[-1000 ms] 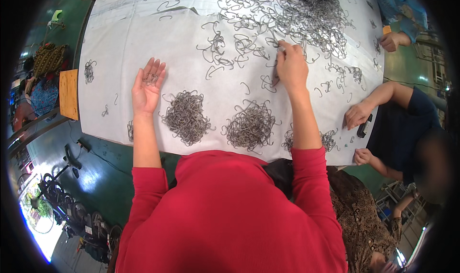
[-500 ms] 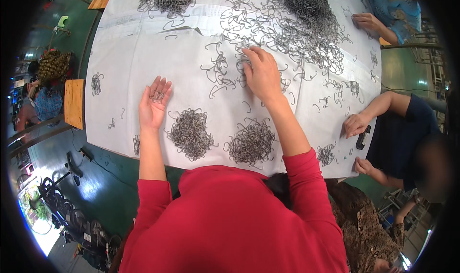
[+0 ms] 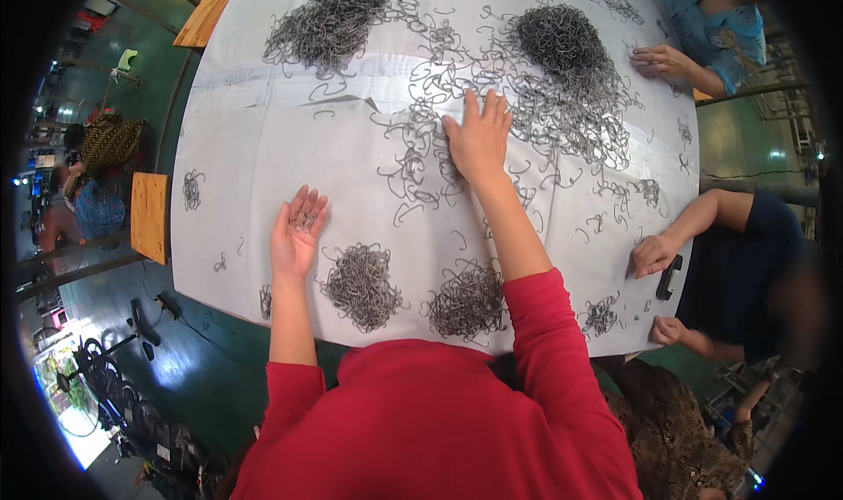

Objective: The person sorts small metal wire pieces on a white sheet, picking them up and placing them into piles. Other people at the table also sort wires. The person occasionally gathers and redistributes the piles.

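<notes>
My left hand (image 3: 297, 237) is palm up over the white-covered table (image 3: 237, 210), its fingers slightly curled around a few bent wire hooks (image 3: 303, 220) resting at the base of the fingers. Palm down, my right hand (image 3: 481, 136) lies over loose grey hooks (image 3: 448, 83) scattered mid-table, fingers spread and pointing away from me. Whether any hook is under its palm is hidden. Close to my body are two heaped piles of the same hooks, a left pile (image 3: 361, 287) and a right pile (image 3: 465, 301), the latter partly behind my right forearm.
Larger hook heaps stand at the far left (image 3: 329, 26) and far right (image 3: 562, 43). On the right, one person's hand (image 3: 654, 254) rests by a black object (image 3: 670, 278); farther off is another person's hand (image 3: 663, 63). A wooden stool (image 3: 149, 217) stands left of the table.
The view has tilted, so the table appears lower. My right hand has slid farther away over the hooks and its fingers have straightened. My left hand keeps its hooks.
</notes>
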The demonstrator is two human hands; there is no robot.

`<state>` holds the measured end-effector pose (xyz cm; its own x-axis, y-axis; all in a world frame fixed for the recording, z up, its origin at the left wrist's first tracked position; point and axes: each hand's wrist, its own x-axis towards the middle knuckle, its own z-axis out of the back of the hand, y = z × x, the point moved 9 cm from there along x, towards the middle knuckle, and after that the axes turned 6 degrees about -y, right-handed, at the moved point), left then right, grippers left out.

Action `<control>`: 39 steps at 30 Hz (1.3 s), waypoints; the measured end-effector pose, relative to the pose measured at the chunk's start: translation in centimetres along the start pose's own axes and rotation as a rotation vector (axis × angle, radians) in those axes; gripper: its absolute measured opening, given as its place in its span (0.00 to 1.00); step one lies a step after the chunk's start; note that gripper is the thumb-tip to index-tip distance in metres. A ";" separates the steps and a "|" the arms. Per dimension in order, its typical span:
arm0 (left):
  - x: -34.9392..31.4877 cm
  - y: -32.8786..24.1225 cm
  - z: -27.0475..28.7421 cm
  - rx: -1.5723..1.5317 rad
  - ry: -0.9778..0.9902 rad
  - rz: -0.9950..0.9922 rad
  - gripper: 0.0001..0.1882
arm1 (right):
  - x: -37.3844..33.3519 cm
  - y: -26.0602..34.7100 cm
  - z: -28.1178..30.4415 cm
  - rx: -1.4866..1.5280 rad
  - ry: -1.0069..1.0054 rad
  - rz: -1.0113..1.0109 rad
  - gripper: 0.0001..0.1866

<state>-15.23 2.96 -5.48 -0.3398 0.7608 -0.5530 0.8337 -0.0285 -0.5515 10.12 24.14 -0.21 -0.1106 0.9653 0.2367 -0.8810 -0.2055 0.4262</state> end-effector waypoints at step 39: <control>0.6 10.6 -12.8 0.020 0.118 0.389 0.20 | -2.6 4.4 4.4 0.362 0.353 -0.001 0.07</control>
<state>-1.03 11.45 -3.62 0.0522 0.7600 -0.6478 0.8813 -0.3402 -0.3281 8.58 19.98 4.92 -0.3135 0.9485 -0.0465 -0.6722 -0.1871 0.7163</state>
